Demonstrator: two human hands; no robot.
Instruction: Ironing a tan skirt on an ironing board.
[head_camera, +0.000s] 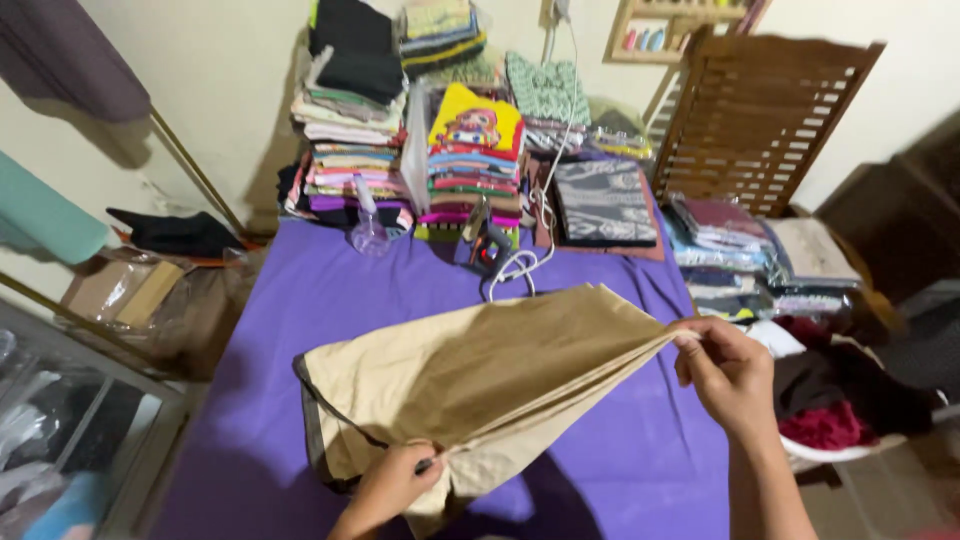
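Note:
A beige garment (480, 375) with a dark waistband at its left end is stretched over the purple-covered table (300, 300). My left hand (392, 486) pinches its lower edge near the table's front. My right hand (730, 375) grips the garment's narrow end at the right and holds it raised and taut.
Tall stacks of folded clothes (350, 140) line the back of the table, with an iron (490, 245) and its white cord, and a clear spray bottle (368, 225). More folded piles (730, 260) and a wooden slatted chair (760, 110) stand at the right. A cardboard box (120, 290) sits at the left.

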